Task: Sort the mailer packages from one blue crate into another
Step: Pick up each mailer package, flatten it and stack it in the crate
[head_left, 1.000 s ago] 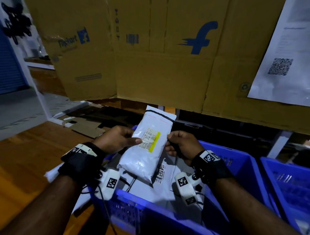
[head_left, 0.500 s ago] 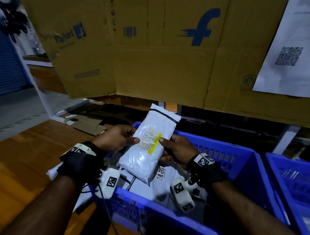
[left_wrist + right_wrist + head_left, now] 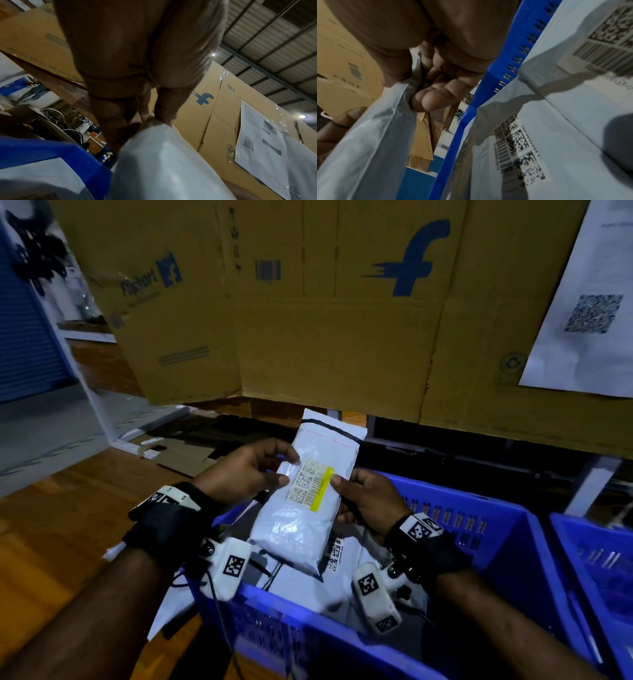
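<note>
A white mailer package point(image 3: 310, 508) with a barcode label and a yellow strip is held tilted above a blue crate point(image 3: 507, 546). My left hand point(image 3: 253, 470) pinches its left edge, thumb on the label side. My right hand point(image 3: 363, 498) grips its right edge, thumb by the yellow strip. In the left wrist view the mailer point(image 3: 171, 162) fills the lower frame under my fingers point(image 3: 164, 106). In the right wrist view my thumb and fingers point(image 3: 436, 97) clamp the mailer's edge point(image 3: 368, 142). Several more white mailers point(image 3: 342, 570) point(image 3: 556, 121) lie in the crate below.
A second blue crate point(image 3: 596, 563) stands at the right. A large cardboard sheet point(image 3: 325, 320) with a blue logo rises behind the crates, with a white QR paper point(image 3: 589, 309) on it. Wooden floor point(image 3: 61, 529) and cardboard scraps point(image 3: 185, 453) lie to the left.
My right hand closed in from beside the mailer and took hold of its right edge. The package stays raised over the crate and my view has shifted slightly.
</note>
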Available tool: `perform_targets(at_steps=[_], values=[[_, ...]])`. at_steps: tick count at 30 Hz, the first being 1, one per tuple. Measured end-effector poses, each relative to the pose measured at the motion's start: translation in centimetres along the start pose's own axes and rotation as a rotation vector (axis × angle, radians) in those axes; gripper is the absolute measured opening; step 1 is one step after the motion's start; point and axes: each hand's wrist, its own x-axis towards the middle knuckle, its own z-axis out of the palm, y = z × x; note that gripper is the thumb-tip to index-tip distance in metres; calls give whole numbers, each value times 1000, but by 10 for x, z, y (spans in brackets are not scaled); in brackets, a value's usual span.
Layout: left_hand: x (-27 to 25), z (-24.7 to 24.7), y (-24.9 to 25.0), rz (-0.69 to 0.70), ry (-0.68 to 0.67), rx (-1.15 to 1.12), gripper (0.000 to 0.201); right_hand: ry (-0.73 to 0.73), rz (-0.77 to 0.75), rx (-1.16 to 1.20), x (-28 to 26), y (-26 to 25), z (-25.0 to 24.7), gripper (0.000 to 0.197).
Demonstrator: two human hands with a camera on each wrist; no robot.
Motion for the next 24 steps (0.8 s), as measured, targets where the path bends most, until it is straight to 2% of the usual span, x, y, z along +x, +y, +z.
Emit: perform_targets(at_steps=[2,6,13,17,24], values=[[-2,0,2,-20,-5,28,31,15,-9,4,1,0,1,24],[-2,-4,4,-50,-6,61,40,3,-19,55,-1,-3,2,8],[-10,-28,7,-70,31,20,54,18,-13,107,-2,-4,1,13],[-17,-39,8,-57,66,13,58,7,-2,118,-2,-4,2,12],[-23,-42,6,-69,49,7,58,-40,32,106,-7,0,9,4]])
